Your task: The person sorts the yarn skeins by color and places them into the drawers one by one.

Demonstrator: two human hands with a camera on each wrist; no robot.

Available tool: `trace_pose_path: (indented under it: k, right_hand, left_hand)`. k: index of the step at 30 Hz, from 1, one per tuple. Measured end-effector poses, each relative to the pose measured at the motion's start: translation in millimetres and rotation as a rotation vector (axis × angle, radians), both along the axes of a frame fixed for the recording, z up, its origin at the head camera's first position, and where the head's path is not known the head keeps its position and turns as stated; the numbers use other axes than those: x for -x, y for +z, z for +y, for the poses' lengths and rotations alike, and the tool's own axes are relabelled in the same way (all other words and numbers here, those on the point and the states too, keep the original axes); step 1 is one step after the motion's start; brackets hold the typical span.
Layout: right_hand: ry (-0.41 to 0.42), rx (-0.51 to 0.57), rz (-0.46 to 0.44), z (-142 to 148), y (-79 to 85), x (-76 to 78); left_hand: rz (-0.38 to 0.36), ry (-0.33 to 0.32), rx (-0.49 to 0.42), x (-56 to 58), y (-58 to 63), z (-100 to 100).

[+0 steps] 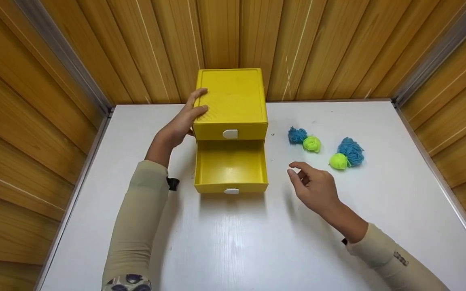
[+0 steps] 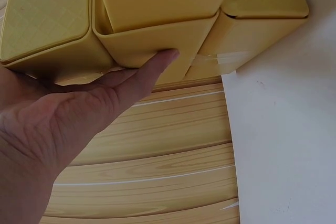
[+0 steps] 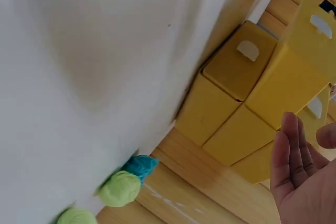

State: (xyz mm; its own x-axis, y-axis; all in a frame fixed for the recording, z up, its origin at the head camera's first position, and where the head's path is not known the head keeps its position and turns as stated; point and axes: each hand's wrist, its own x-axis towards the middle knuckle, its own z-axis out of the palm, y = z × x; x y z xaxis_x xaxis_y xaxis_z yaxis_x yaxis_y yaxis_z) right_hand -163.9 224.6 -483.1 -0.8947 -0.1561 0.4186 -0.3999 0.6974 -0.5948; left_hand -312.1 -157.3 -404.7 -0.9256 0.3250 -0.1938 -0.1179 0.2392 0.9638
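A yellow drawer cabinet (image 1: 233,95) stands on the white table. Its middle drawer (image 1: 231,171) is pulled out, and the visible inside holds nothing. The left hand (image 1: 182,121) rests against the cabinet's left side, two digits over the top edge. In the left wrist view one straight digit (image 2: 152,72) presses along the yellow side wall. The right hand (image 1: 318,190) hovers right of the drawer, fingers loosely bent and nothing between them. Behind it lie a small blue yarn ball (image 1: 297,135) beside a lime yarn ball (image 1: 312,144), and a larger blue ball (image 1: 351,152) beside another lime ball (image 1: 338,161).
Wood-patterned panels (image 1: 221,32) enclose the back and both sides of the white table (image 1: 229,238). White half-round handles mark the drawer fronts, one on the top drawer (image 1: 212,131). The pulled-out drawer juts toward the person, between the two forearms.
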Motion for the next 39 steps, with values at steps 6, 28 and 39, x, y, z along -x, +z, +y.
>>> trace_pose_path:
  k: [6, 28, 39]
  right_hand:
    - [-0.147, -0.076, -0.268, 32, -11.9, 19.3]
    - [-0.392, -0.338, -0.445, 127, -20.4, 53.7]
    - [-0.33, -0.219, -0.557, 141, -31.9, 73.4]
  left_hand:
    - [-0.007, 0.01, 0.003, -0.3, 0.1, 0]
    - [0.002, 0.014, 0.01, 0.7, 0.7, -1]
    - [-0.007, 0.013, 0.007, -0.3, -0.1, 1]
